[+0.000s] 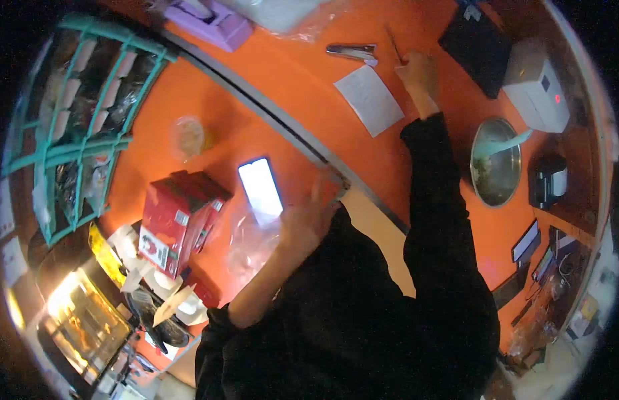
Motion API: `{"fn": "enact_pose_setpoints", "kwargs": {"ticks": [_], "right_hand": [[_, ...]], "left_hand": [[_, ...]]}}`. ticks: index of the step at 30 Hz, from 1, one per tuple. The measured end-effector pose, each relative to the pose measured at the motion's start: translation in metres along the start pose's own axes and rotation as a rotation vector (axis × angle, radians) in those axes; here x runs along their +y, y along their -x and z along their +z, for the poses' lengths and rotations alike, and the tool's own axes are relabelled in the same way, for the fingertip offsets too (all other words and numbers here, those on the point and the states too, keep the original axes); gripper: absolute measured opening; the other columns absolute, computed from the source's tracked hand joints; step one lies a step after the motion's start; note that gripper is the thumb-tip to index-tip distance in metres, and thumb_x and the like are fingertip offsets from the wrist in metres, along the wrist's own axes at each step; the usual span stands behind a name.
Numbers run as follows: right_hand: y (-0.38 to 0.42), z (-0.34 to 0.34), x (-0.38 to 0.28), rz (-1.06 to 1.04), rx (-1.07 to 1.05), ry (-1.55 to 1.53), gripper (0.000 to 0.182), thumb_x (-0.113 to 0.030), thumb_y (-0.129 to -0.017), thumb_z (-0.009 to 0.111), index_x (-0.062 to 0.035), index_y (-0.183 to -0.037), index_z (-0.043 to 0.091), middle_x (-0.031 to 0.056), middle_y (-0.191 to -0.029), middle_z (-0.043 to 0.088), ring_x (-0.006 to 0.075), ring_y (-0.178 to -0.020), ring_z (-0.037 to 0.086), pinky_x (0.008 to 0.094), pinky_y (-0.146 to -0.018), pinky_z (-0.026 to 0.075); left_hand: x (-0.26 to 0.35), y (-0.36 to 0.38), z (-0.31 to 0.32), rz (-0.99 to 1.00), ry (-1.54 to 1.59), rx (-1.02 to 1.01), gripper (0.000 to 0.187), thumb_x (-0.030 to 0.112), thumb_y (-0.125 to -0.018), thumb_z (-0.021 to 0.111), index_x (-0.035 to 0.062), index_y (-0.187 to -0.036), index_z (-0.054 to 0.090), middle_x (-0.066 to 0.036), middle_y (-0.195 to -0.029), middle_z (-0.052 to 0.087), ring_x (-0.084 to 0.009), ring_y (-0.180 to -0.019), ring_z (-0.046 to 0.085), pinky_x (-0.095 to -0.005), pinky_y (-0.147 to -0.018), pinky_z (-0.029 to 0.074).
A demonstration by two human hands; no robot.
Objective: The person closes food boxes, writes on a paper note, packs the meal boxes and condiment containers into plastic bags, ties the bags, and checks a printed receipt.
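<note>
My right hand (417,72) reaches far across the orange counter (303,87) and pinches a thin pen-like stick (393,44) just beside a white slip of paper (369,100). My left hand (308,215), blurred and with its sleeve pushed up, hovers with fingers apart next to a phone (261,190) whose screen is lit. Nothing shows in the left hand. A crumpled clear plastic bag (246,243) lies just below the phone.
A red carton (179,220) stands left of the phone. A silver stapler (353,52) lies near the paper. At the right are a metal bowl (496,167) with a teal spatula (506,143), and a white device (536,93). A teal rack (76,120) fills the left.
</note>
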State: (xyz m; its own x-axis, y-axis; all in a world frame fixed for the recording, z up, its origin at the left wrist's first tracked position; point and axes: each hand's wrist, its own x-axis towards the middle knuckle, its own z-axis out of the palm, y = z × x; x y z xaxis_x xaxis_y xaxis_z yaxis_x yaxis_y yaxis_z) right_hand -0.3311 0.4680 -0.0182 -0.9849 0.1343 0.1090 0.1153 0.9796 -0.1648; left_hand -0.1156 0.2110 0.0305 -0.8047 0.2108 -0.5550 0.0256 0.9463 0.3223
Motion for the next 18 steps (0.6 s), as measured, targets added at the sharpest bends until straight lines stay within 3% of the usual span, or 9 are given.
{"fn": "enact_pose_setpoints", "kwargs": {"ticks": [2,4,5,7,8,10,15,16,18], "right_hand": [[0.029,-0.039,-0.017,0.063,0.150,-0.352,0.016,-0.014,-0.070,0.059,0.0004,-0.076,0.056,0.0155,-0.067,0.059,0.0277,-0.064,0.059,0.0341,-0.056,0.047],[0.051,-0.035,-0.013,0.122,0.043,-0.929,0.008,-0.001,-0.071,0.056,-0.0011,-0.074,0.048,0.0116,-0.066,0.057,0.0178,-0.059,0.057,0.0282,-0.052,0.046],[0.066,-0.031,-0.016,0.142,0.024,-0.924,0.008,-0.001,-0.071,0.056,-0.0011,-0.074,0.048,0.0116,-0.066,0.057,0.0178,-0.059,0.057,0.0282,-0.052,0.046],[0.092,-0.022,-0.026,0.208,-0.157,-1.590,0.016,0.001,-0.065,0.059,-0.0041,-0.070,0.045,0.0074,-0.068,0.054,0.0155,-0.061,0.055,0.0271,-0.053,0.045],[0.099,-0.014,-0.026,0.227,-0.163,-1.590,0.016,0.001,-0.065,0.059,-0.0041,-0.070,0.045,0.0074,-0.068,0.054,0.0155,-0.061,0.055,0.0271,-0.053,0.045],[0.108,-0.001,-0.024,0.025,-0.086,-1.438,0.021,0.005,-0.063,0.060,-0.0053,-0.068,0.042,0.0053,-0.071,0.051,0.0139,-0.064,0.053,0.0250,-0.058,0.044],[0.109,0.012,-0.020,-0.158,-0.063,-1.406,0.019,0.004,-0.063,0.059,-0.0054,-0.069,0.043,0.0048,-0.070,0.050,0.0123,-0.065,0.050,0.0231,-0.057,0.041],[0.109,0.014,-0.019,-0.227,-0.056,-1.362,0.019,0.003,-0.063,0.059,-0.0053,-0.069,0.044,0.0051,-0.070,0.050,0.0122,-0.064,0.050,0.0230,-0.056,0.041],[0.111,0.014,-0.023,-0.167,-0.068,-1.371,0.019,0.003,-0.062,0.059,-0.0053,-0.069,0.044,0.0052,-0.069,0.050,0.0123,-0.063,0.049,0.0232,-0.055,0.040]], "left_hand": [[0.020,-0.023,0.018,0.341,0.120,0.377,0.069,0.036,-0.077,0.053,0.0138,-0.131,0.016,-0.015,-0.068,0.057,-0.0292,-0.052,0.058,-0.0403,-0.045,0.047],[0.040,-0.031,0.015,0.273,0.127,0.217,0.072,0.035,-0.076,0.055,0.0122,-0.131,0.015,-0.017,-0.067,0.056,-0.0310,-0.060,0.058,-0.0448,-0.053,0.045],[0.049,-0.035,0.009,0.218,0.113,0.084,0.076,0.034,-0.074,0.057,0.0106,-0.132,0.013,-0.019,-0.066,0.056,-0.0327,-0.068,0.058,-0.0493,-0.061,0.043],[0.062,-0.046,0.002,0.218,0.048,0.085,0.075,0.034,-0.075,0.056,0.0111,-0.132,0.014,-0.018,-0.062,0.056,-0.0318,-0.063,0.058,-0.0478,-0.057,0.044],[0.067,-0.051,-0.001,0.221,-0.017,0.114,0.074,0.035,-0.075,0.056,0.0116,-0.132,0.014,-0.017,-0.058,0.055,-0.0308,-0.059,0.058,-0.0462,-0.054,0.044],[0.073,-0.061,-0.004,0.206,0.003,0.052,0.074,0.036,-0.076,0.055,0.0112,-0.132,0.014,-0.015,-0.056,0.055,-0.0299,-0.054,0.057,-0.0441,-0.050,0.044],[0.074,-0.072,0.002,0.176,0.046,-0.036,0.071,0.041,-0.077,0.052,0.0090,-0.131,0.018,-0.009,-0.048,0.054,-0.0268,-0.041,0.054,-0.0385,-0.039,0.043],[0.072,-0.072,0.006,0.190,0.015,0.027,0.076,0.041,-0.073,0.056,0.0098,-0.131,0.019,-0.007,-0.044,0.051,-0.0222,-0.038,0.053,-0.0346,-0.036,0.043],[0.071,-0.073,0.010,0.200,-0.013,0.082,0.081,0.042,-0.069,0.061,0.0107,-0.131,0.020,-0.004,-0.040,0.048,-0.0175,-0.036,0.052,-0.0307,-0.033,0.043]]}}
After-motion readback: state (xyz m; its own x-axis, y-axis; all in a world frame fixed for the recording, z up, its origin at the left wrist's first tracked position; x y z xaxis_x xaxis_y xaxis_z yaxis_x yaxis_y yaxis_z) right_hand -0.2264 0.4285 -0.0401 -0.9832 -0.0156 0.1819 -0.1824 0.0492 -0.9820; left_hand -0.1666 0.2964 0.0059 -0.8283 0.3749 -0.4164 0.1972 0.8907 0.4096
